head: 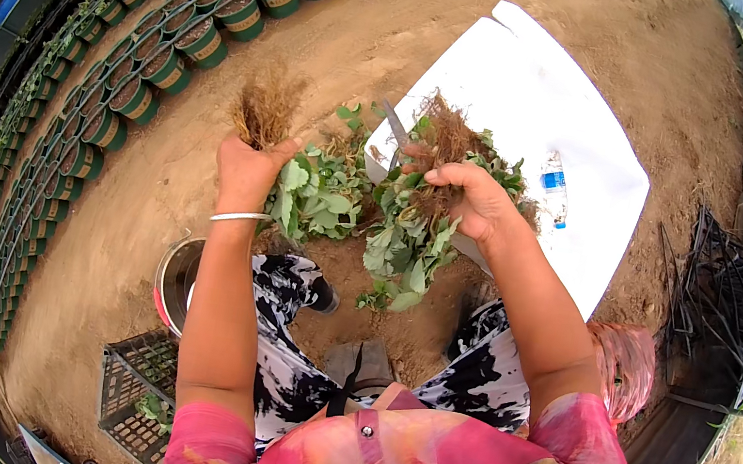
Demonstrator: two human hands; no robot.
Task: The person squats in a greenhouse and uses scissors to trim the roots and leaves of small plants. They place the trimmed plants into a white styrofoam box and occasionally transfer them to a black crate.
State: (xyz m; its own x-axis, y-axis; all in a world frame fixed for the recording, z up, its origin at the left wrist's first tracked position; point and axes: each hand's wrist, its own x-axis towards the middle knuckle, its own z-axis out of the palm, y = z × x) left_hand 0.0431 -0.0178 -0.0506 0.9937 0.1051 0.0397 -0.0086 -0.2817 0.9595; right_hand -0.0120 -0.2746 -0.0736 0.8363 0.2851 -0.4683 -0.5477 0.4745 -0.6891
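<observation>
My left hand (247, 171) grips a bundle of bare-root seedlings, its brown roots (267, 108) pointing up above the fist and green leaves (308, 192) hanging to the right. My right hand (477, 194) is closed around a second bunch of seedlings (410, 246) that look like strawberry plants. Their leaves droop below the fingers, and tangled roots (449, 131) rise above them. A grey metal blade (395, 124), apparently of scissors, juts up left of the right fingers; its handle is hidden. More loose plants (352, 129) lie behind, between the two hands.
A white board (590, 114) holds a clear plastic bottle (555, 185). Rows of green pots (170, 71) line the left. A bucket (167, 271) and black plastic crate (124, 390) stand by my left arm. Black strips (723, 291) and a pinkish plastic bundle (622, 366) lie right.
</observation>
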